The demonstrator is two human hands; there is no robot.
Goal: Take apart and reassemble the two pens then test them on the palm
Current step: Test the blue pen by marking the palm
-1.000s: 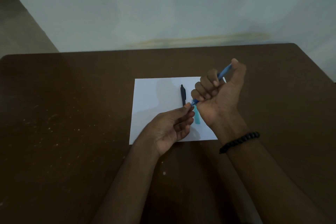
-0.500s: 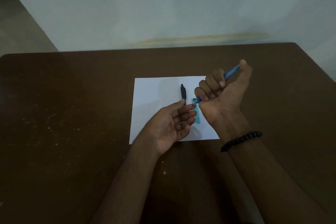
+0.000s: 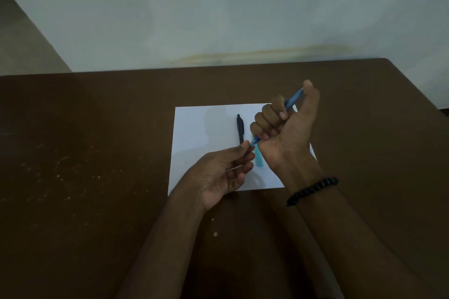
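My right hand (image 3: 288, 130) is fisted around a blue pen (image 3: 293, 100), held slanted above the white paper (image 3: 194, 148), thumb near its upper end. The pen's lower tip sticks out below the fist, and the fingertips of my left hand (image 3: 223, 172) pinch that tip. A dark pen (image 3: 240, 128) lies upright on the paper just left of my hands. A light blue pen part (image 3: 259, 159) lies on the paper, partly hidden under my right hand.
The brown table (image 3: 85, 165) carries the paper at its middle. A pale wall (image 3: 218, 7) rises behind the far table edge. A black bead bracelet (image 3: 312, 190) circles my right wrist.
My left hand's fingers opened away from the pen tip half a second ago and have now closed back onto it. My right hand shifted slightly left with the blue pen.
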